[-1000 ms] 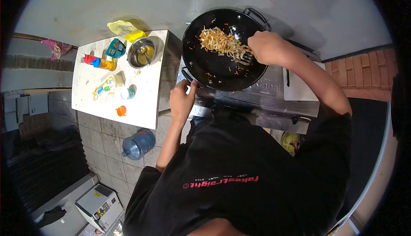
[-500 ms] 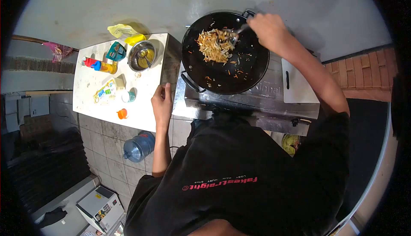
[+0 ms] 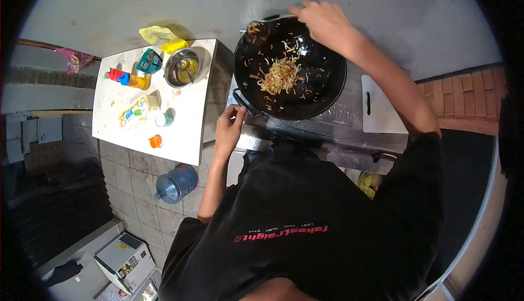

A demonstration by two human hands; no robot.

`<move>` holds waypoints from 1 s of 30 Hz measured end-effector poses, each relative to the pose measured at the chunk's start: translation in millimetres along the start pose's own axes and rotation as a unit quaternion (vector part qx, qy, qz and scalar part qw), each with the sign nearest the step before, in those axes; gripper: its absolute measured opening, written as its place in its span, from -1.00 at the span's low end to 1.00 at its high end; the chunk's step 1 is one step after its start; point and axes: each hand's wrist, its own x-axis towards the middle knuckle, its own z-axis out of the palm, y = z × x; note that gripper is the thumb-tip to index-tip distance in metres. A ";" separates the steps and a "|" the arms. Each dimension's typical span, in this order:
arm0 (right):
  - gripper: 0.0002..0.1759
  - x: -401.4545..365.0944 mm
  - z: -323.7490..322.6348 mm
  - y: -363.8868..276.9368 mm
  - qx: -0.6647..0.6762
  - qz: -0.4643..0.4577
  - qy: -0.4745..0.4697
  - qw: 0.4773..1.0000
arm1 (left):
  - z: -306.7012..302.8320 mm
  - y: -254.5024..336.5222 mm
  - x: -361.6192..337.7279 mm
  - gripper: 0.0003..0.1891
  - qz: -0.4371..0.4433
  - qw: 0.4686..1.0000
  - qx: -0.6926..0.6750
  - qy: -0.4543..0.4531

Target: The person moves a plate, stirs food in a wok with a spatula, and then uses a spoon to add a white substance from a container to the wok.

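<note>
I have the right hand (image 3: 325,25) clenched round the spatula (image 3: 259,28), its handle running left along the far rim of the wok (image 3: 325,85). The blade, a bit blurred, carries some food over the far left edge. The main heap of food (image 3: 281,77), pale strips mixed with orange shreds, sits near the middle of the wok, with loose bits scattered around it (several lie toward the right and near sides).

My left hand (image 3: 229,132) is at the near left side, fingers curled beside the wok's handle (image 3: 241,100); I cannot tell whether they grip it. The wok rests on the stove (image 3: 327,126), and a white board (image 3: 379,107) lies to its right.

Off to the left, the white worktop (image 3: 188,118) holds a steel bowl (image 3: 183,67) at its far right corner, just beside a yellow packet (image 3: 164,38) and a green pouch (image 3: 149,61). Left of the bowl lies a blue-capped bottle (image 3: 136,81); an orange cap (image 3: 156,141) is nearer. A water jug (image 3: 177,183) lies on the floor (image 3: 144,208).
</note>
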 end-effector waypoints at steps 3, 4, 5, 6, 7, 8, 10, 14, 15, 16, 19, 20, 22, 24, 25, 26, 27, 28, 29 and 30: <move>-0.67 -1.8 17.6 -2.2 0.012 -0.064 -0.019 0.998 | 3.8 -6.1 4.5 -0.69 0.015 1.000 -0.007 0.014; -0.68 -2.7 19.1 -1.7 0.044 -0.110 -0.060 0.991 | 2.9 -6.7 5.4 -0.69 0.016 1.000 -0.002 0.009; -0.69 -4.4 17.1 2.4 0.063 -0.131 -0.092 0.985 | 2.2 -7.2 6.1 -0.70 0.017 1.000 0.002 0.005; -0.69 -1.9 13.9 7.8 0.061 -0.133 -0.091 0.985 | 1.3 -5.9 6.7 -0.70 0.018 1.000 0.001 0.008; -0.67 0.1 12.0 15.2 0.067 -0.107 -0.075 0.989 | 1.3 -3.7 6.0 -0.71 0.027 1.000 0.000 0.007; -0.65 1.0 10.0 19.4 0.072 -0.080 -0.058 0.993 | 1.8 -2.1 5.0 -0.72 0.036 0.999 0.000 0.005; -0.64 1.6 8.4 8.0 0.063 -0.023 -0.025 0.997 | 3.5 -0.6 3.8 -0.72 0.032 0.999 -0.006 0.010; -0.60 -4.5 20.0 8.8 0.084 -0.058 -0.069 0.992 | 4.1 -0.6 4.2 -0.73 0.033 0.999 -0.008 0.017; -0.64 -6.7 14.9 10.4 0.089 -0.080 -0.109 0.987 | 3.6 0.8 3.7 -0.73 0.034 0.999 -0.008 0.018; -0.67 -7.0 9.4 11.2 0.094 -0.102 -0.149 0.979 | 3.1 3.3 3.1 -0.72 0.029 0.999 0.001 0.018; -0.73 -11.1 -20.0 17.5 0.055 -0.018 -0.154 0.986 | 3.5 -0.6 4.5 -0.72 0.041 0.999 -0.003 0.022; -0.73 -13.5 -28.5 18.2 0.016 0.017 -0.132 0.991 | 4.5 -3.2 4.8 -0.72 0.056 0.998 -0.014 0.021; -0.76 -19.5 -37.0 15.4 0.011 0.037 -0.097 0.995 | 5.7 0.0 3.5 -0.72 0.052 0.998 -0.016 0.026; -0.81 -22.7 -38.1 14.5 -0.037 0.082 -0.044 0.995 | 6.9 1.9 2.8 -0.72 0.050 0.998 -0.018 0.033; -0.81 -23.1 -35.6 14.7 -0.038 0.082 -0.043 0.995 | 6.6 2.3 2.8 -0.71 0.046 0.998 -0.005 0.033; -0.83 -24.3 -29.5 14.9 -0.047 0.086 -0.034 0.995 | 5.8 2.9 2.7 -0.71 0.042 0.999 0.010 0.034; -0.85 -26.1 -22.3 14.0 -0.056 0.092 -0.025 0.994 | 5.1 4.3 2.2 -0.71 0.043 0.998 0.010 0.034; -0.85 -28.0 -13.8 10.9 -0.056 0.093 -0.024 0.994 | 4.9 6.3 1.3 -0.71 0.043 0.998 0.009 0.034; -0.85 -30.0 -3.7 6.0 -0.029 0.098 -0.059 0.993 | 5.3 7.7 1.1 -0.71 0.043 0.998 0.008 0.033; -0.85 -32.3 6.1 1.1 -0.001 0.103 -0.094 0.990 | 6.0 6.9 1.9 -0.71 0.044 0.998 0.007 0.033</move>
